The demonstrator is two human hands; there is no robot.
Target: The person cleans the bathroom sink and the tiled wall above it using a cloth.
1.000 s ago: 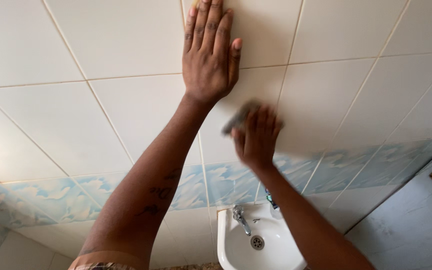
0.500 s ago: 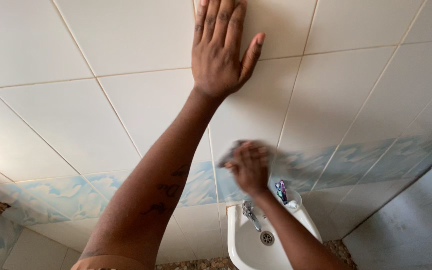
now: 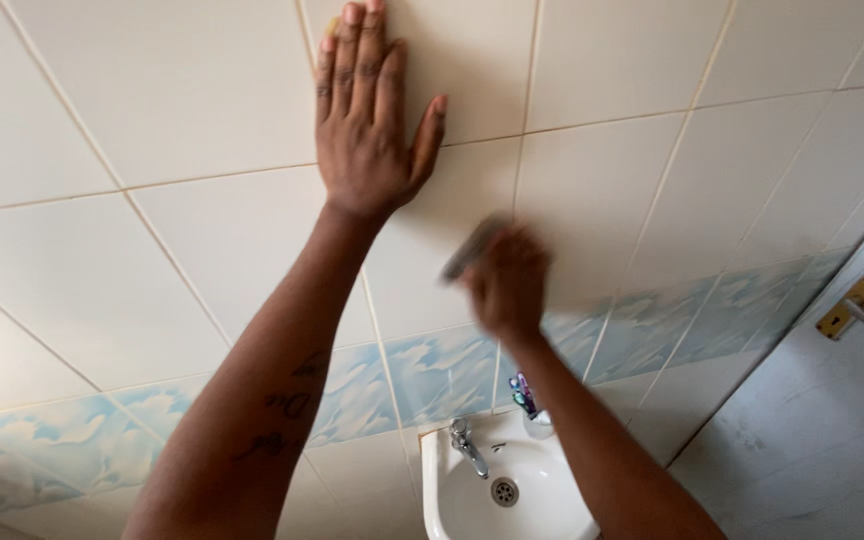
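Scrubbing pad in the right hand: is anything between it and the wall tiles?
Nothing visible. The right hand presses the grey scrubbing pad directly on the cream wall tiles, though motion blur hides the contact. The left hand lies flat on the wall higher up, apart from the pad.

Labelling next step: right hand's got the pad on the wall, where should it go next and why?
Probably a stroke down the same tile toward the blue border: the right hand presses the pad mid-tile, while the left hand braces flat above.
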